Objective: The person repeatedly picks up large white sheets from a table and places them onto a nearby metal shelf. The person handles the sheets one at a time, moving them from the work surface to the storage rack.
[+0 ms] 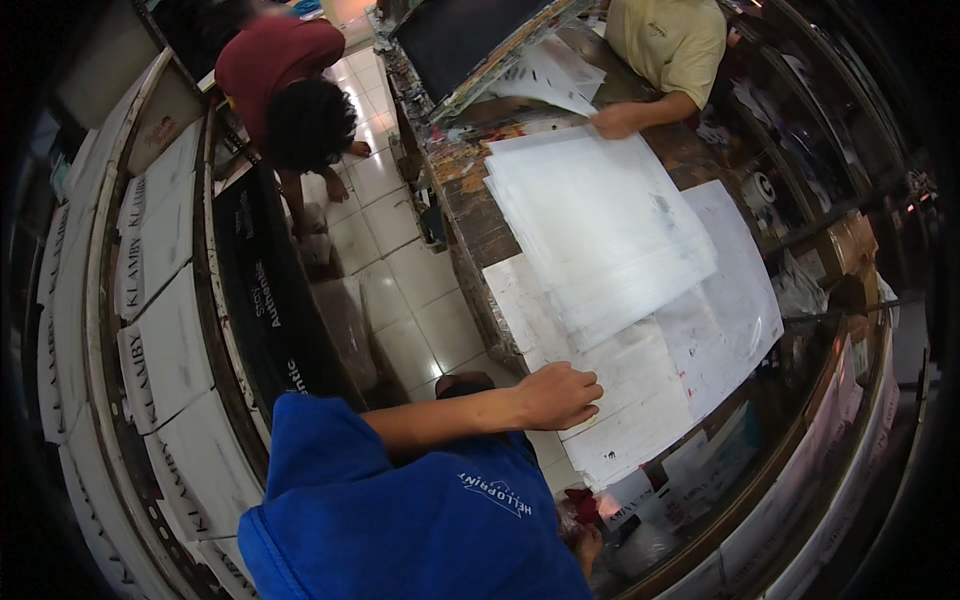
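Observation:
My left hand (560,395) lies palm down, fingers curled, on the near corner of a large white sheet (640,400) spread on the worktable. My bare forearm reaches to it from a blue sleeve (310,440) at the lower left. Just beyond my hand lies a thick stack of white sheets (600,220), skewed across the table. At its far end another person's hand (615,120) presses on the stack. Below my blue shirt a small patch of what may be my right hand (588,545) shows beside something red (580,500); its grip is hidden.
A paint-stained wooden table (470,200) carries the sheets. A person in a maroon shirt (280,60) bends over the white tiled floor (400,290). Racks of white printed boards (160,300) curve along the left. A black framed screen (470,40) leans at the far end.

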Available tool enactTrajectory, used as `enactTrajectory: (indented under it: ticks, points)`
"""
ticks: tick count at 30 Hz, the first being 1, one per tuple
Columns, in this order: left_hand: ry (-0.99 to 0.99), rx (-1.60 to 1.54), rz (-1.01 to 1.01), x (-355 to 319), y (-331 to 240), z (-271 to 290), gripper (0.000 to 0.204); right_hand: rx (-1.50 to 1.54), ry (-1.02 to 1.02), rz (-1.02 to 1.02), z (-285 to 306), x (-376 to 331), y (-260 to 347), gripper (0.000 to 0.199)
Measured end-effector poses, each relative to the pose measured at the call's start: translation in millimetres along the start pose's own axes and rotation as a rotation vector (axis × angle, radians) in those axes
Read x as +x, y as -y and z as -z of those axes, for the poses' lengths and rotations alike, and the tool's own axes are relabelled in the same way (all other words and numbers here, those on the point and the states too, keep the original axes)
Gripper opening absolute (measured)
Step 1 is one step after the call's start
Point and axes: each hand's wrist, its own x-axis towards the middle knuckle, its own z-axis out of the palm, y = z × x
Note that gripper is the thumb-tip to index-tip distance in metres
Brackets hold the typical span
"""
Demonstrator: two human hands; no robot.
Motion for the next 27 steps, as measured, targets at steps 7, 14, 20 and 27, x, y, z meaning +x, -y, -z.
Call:
enactTrajectory:
  ticks: [7,14,20,27]
  points:
    - [-0.003,0.025,-0.02,22,-1,9,0.02,0.011,-0.126,-0.163,-5,-2,-43,0.024]
    - [-0.057,0.022,-0.14,86,-2,21,0.019,0.229,-0.298,-0.296,-17,-58,-156,0.025]
    - [-0.069,0.073,-0.269,150,-11,-16,0.018,0.274,-0.404,-0.479,-64,-124,-112,0.027]
    - [0.029,0.392,-0.23,270,38,-101,0.025,0.398,-0.522,-0.415,-101,-153,-91,0.017]
